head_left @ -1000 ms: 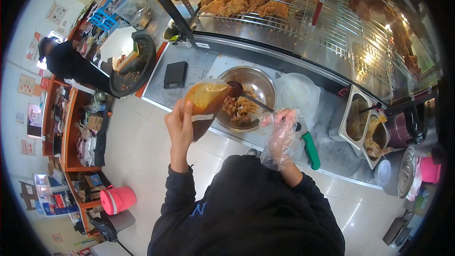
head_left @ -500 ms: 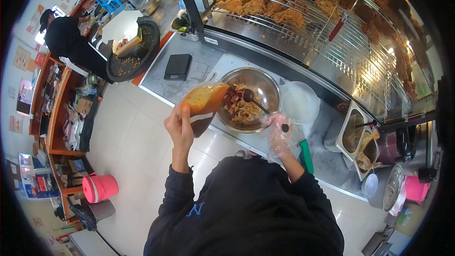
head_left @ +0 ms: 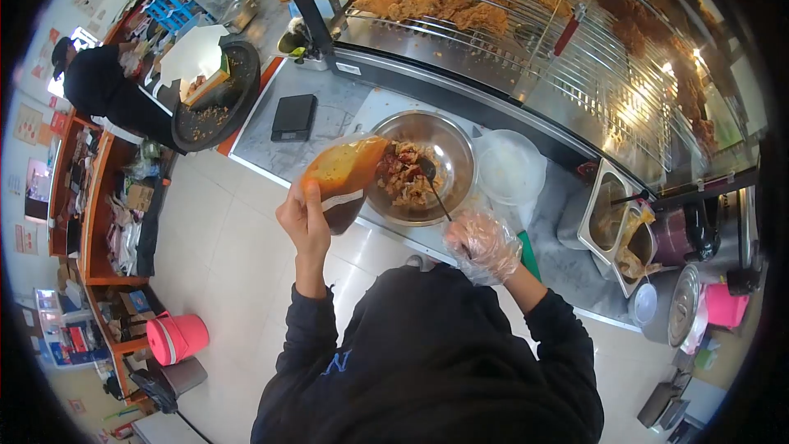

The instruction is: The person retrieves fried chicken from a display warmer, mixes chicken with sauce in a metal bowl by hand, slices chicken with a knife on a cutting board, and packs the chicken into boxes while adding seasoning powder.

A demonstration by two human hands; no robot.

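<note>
The left hand (head_left: pixel 306 218) is closed around a plastic bag (head_left: pixel 343 173), whose mouth is at the left rim of the metal bowl (head_left: pixel 457 163). The right hand (head_left: pixel 481 240), in a clear glove (head_left: pixel 491 267), is folded around the black spoon (head_left: pixel 428 169), whose head is among chopped food (head_left: pixel 404 185) inside the bowl. Left of the bowl lies a black scale (head_left: pixel 294 118).

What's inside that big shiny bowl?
The shiny bowl holds brownish chopped food with dark red sauce on it, plus the end of a black spoon. What lies beneath the food, or behind the tilted bag, is hidden.
</note>
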